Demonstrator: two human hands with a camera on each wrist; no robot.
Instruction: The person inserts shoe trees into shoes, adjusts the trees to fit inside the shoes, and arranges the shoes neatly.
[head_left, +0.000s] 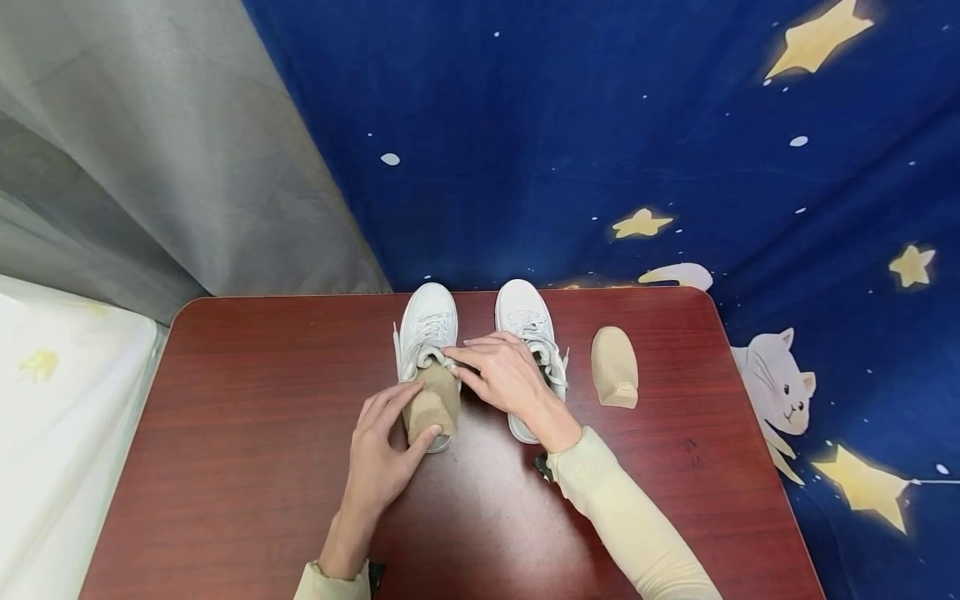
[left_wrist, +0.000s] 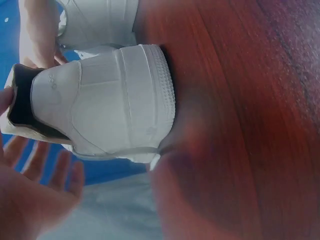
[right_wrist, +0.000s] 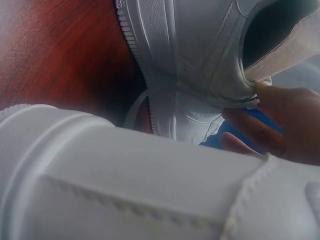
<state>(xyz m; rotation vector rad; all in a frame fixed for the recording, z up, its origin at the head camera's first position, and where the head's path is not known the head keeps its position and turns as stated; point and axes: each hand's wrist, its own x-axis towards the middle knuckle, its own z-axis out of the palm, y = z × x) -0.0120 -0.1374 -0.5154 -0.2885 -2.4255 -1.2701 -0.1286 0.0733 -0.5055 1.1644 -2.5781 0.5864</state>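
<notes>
A white lace-up sneaker (head_left: 431,310) stands on the left, toe away from me, with a beige molded shoe insert (head_left: 435,404) sticking up out of its opening. My left hand (head_left: 381,450) holds this insert, the thumb near the heel end and the fingers along its left side. At the sneaker's collar and tongue, my right hand (head_left: 510,375) pinches the edge between thumb and index finger, as the right wrist view shows (right_wrist: 295,117). Under my right forearm's reach stands a second white sneaker (head_left: 522,302), partly covered by that hand. How deep the insert sits is hidden.
Another beige insert (head_left: 615,367) lies on the reddish-brown table (head_left: 262,450), right of the second sneaker. Both toes stand close to the table's far edge. Behind it hang a blue star-patterned curtain (head_left: 540,150) and a grey curtain (head_left: 225,167).
</notes>
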